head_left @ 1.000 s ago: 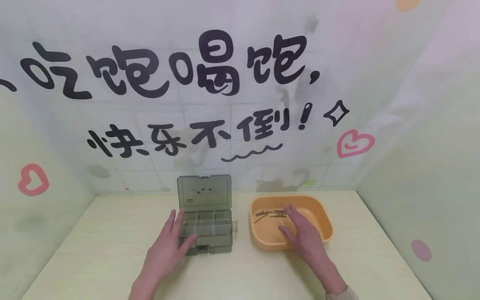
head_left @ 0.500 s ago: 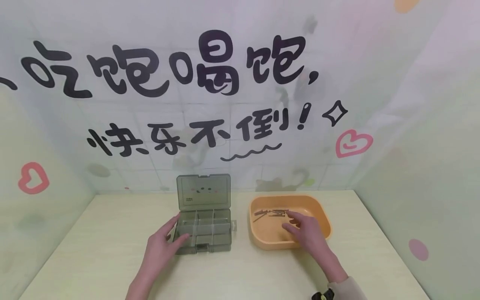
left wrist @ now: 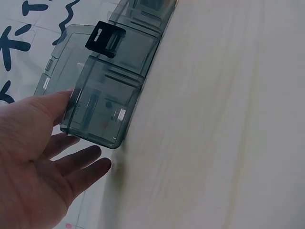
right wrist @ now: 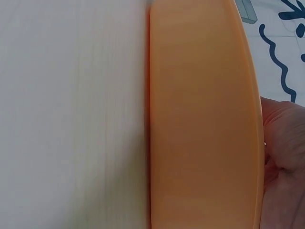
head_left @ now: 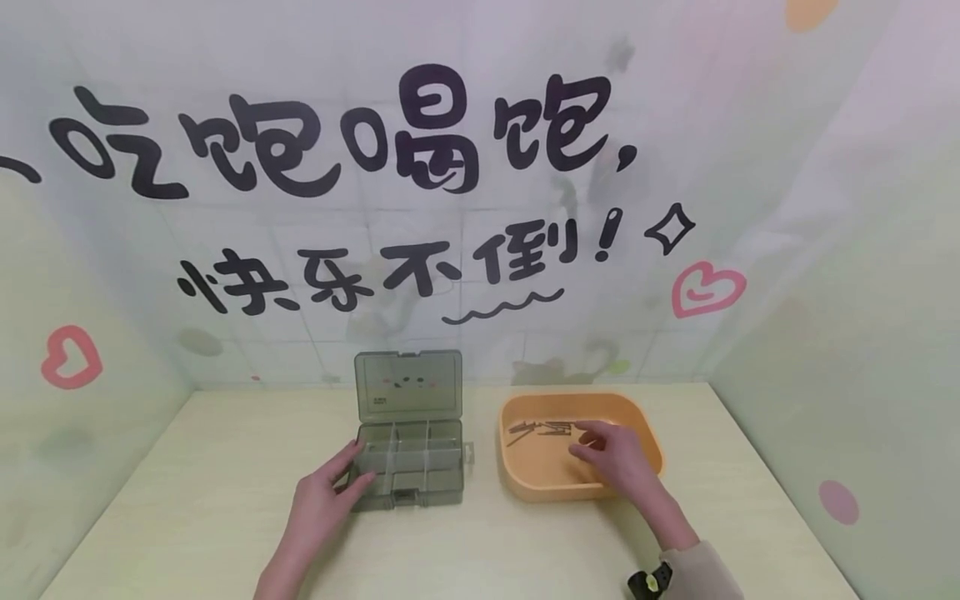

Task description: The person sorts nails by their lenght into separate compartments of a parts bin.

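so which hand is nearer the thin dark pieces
Right. The right hand is over the orange tray, close by the thin dark pieces; the left hand is farther off, at the grey box.

A translucent grey-green box [head_left: 437, 499] stands on the tabletop [head_left: 240, 442], its lid [head_left: 408, 400] raised at the back and its base divided into compartments; the left hand [head_left: 318, 493] touches its left end. To its right sits a round-cornered orange tray [head_left: 547, 492], with thin dark rods [head_left: 556, 429] scattered inside near the right hand [head_left: 618, 458].
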The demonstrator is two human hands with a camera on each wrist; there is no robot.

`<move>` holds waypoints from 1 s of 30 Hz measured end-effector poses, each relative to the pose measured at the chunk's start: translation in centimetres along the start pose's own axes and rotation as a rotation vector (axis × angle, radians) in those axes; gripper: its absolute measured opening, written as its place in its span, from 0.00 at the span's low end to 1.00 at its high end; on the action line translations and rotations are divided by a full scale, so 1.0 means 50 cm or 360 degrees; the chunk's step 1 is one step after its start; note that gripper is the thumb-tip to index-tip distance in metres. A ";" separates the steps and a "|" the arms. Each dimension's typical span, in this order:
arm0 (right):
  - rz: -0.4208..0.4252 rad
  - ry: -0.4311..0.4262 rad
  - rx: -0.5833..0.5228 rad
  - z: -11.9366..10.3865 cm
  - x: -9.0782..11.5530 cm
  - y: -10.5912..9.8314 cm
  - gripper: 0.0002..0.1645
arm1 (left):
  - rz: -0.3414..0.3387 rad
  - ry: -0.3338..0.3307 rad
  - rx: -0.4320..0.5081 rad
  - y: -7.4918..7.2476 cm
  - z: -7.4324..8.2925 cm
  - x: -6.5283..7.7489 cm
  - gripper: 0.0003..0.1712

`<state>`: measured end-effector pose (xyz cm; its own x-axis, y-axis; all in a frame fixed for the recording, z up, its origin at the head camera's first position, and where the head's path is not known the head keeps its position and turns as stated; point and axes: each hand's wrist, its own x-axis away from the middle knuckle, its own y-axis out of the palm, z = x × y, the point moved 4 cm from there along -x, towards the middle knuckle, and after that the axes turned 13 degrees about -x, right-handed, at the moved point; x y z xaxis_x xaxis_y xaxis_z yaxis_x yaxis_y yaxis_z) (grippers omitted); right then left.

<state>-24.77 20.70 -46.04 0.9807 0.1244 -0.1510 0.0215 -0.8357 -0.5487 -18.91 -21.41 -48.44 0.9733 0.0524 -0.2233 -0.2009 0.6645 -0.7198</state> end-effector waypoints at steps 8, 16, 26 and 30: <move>-0.0088 -0.0020 0.0015 0.004 -0.016 0.003 0.19 | -0.0071 -0.0016 -0.0023 -0.003 -0.008 0.012 0.34; -0.0170 -0.0002 0.0005 0.020 -0.027 0.006 0.16 | -0.0223 -0.0120 0.0073 -0.012 -0.015 0.026 0.39; -0.0273 -0.0083 0.0040 0.018 -0.064 0.019 0.11 | -0.0219 -0.0120 0.0086 -0.014 -0.019 0.020 0.39; -0.0272 -0.0118 0.0049 0.020 -0.074 0.021 0.09 | -0.0216 -0.0105 0.0124 -0.010 -0.019 0.015 0.39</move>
<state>-28.56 19.90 -46.91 0.9461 0.3035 -0.1130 0.1797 -0.7822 -0.5965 -18.17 -22.41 -48.89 0.9966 0.0051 -0.0819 -0.0601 0.7243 -0.6868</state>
